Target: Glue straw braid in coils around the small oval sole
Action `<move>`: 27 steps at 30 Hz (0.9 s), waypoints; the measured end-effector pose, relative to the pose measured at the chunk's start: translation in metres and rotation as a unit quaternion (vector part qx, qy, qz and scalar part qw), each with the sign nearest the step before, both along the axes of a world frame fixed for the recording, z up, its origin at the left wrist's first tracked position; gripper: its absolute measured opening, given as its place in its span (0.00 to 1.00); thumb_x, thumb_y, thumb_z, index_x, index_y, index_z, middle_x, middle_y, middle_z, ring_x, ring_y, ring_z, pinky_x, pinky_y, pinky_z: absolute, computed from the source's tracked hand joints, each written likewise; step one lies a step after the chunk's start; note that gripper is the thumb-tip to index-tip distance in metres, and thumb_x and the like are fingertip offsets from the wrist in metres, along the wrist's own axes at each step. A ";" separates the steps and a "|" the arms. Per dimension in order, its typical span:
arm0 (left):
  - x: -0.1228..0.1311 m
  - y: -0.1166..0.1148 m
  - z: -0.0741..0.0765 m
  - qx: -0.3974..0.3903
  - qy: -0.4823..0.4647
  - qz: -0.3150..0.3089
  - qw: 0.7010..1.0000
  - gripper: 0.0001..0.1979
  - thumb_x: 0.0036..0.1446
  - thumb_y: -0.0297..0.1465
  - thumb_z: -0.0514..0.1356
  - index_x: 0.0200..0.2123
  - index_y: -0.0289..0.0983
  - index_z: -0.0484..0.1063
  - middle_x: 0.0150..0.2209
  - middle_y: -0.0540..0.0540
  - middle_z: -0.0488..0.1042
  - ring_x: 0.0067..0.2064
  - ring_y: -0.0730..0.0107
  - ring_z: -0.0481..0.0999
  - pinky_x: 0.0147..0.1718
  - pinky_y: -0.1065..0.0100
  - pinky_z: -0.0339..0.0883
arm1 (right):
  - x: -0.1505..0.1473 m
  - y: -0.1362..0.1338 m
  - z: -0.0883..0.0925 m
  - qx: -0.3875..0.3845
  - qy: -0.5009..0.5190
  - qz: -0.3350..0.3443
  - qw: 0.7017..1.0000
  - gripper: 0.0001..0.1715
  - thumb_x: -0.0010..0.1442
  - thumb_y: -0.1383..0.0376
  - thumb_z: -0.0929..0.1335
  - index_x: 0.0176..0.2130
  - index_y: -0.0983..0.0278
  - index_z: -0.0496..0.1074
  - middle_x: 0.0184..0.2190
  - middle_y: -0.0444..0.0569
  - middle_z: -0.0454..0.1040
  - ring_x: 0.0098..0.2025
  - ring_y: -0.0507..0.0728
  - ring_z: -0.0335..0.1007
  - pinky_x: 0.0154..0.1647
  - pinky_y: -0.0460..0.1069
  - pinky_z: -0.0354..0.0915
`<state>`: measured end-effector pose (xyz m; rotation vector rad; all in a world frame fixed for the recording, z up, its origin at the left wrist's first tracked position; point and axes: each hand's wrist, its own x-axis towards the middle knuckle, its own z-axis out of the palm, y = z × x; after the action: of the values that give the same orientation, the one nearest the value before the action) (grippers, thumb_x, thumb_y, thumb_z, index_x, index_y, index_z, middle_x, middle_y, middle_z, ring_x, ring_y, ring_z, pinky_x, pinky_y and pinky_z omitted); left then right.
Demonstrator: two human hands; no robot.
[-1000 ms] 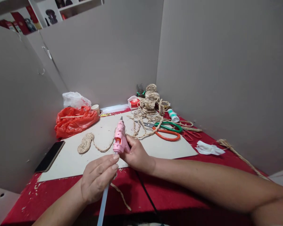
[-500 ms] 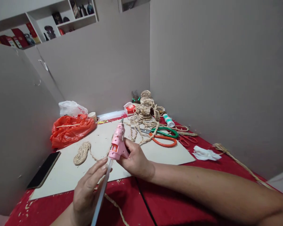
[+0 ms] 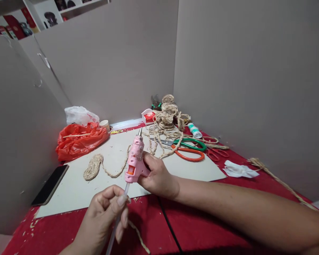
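My right hand (image 3: pixel 161 177) is closed round the handle of a pink glue gun (image 3: pixel 135 159), whose metal nozzle points up and away from me. A long translucent glue stick (image 3: pixel 113 235) runs out of the gun's back end. Thumb and fingers of my left hand (image 3: pixel 106 209) pinch that stick just below the gun. Behind the gun, a braided straw cord (image 3: pixel 114 176) leads to a flat coiled oval (image 3: pixel 93 167) on the pale board (image 3: pixel 77 191). Another length of cord (image 3: pixel 139 235) hangs below my left hand.
A heap of braided cord (image 3: pixel 168 117) lies at the back, beside scissors with green and orange handles (image 3: pixel 188 154). Red scissors (image 3: pixel 218 154), a crumpled tissue (image 3: pixel 240 170) and straw strands (image 3: pixel 279 186) are on the right. A phone (image 3: pixel 50 185) and a red plastic bag (image 3: pixel 82 141) sit left.
My left hand has gone from lying against the glue stick with extended fingers to pinching it below the gun. The glue gun is still in my right hand. The view has tilted down slightly.
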<state>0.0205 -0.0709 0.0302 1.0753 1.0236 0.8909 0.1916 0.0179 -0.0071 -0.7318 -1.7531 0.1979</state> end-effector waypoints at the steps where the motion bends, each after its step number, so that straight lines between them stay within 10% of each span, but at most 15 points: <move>1: 0.000 -0.001 0.000 -0.011 -0.010 -0.003 1.000 0.13 0.57 0.39 0.61 0.29 0.35 0.65 0.14 0.54 0.67 0.12 0.85 0.57 0.13 0.81 0.49 | 0.000 0.000 -0.001 0.001 -0.004 -0.001 1.000 0.11 0.48 0.67 0.65 0.29 0.59 0.55 0.22 0.42 0.59 0.23 0.52 0.56 0.24 0.47 0.57; 14: -0.001 0.004 -0.010 -0.096 -0.215 -0.092 0.968 0.10 0.62 0.32 0.54 0.29 0.35 0.67 0.16 0.56 0.60 0.10 0.88 0.44 0.09 0.82 0.51 | 0.000 0.001 -0.006 0.019 0.001 -0.002 1.000 0.11 0.49 0.67 0.66 0.31 0.60 0.56 0.23 0.42 0.60 0.22 0.51 0.56 0.24 0.47 0.57; 27: 0.006 0.023 0.003 0.006 -0.066 -0.018 0.998 0.12 0.59 0.38 0.58 0.30 0.34 0.68 0.21 0.47 0.74 0.16 0.77 0.68 0.17 0.76 0.62 | -0.002 0.004 -0.013 0.033 -0.022 0.016 0.999 0.10 0.50 0.68 0.67 0.31 0.61 0.59 0.25 0.44 0.64 0.25 0.53 0.60 0.26 0.47 0.61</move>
<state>0.0265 -0.0478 0.0333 1.0288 0.8879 0.9278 0.1900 0.0218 -0.0197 -0.6663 -1.8050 0.1462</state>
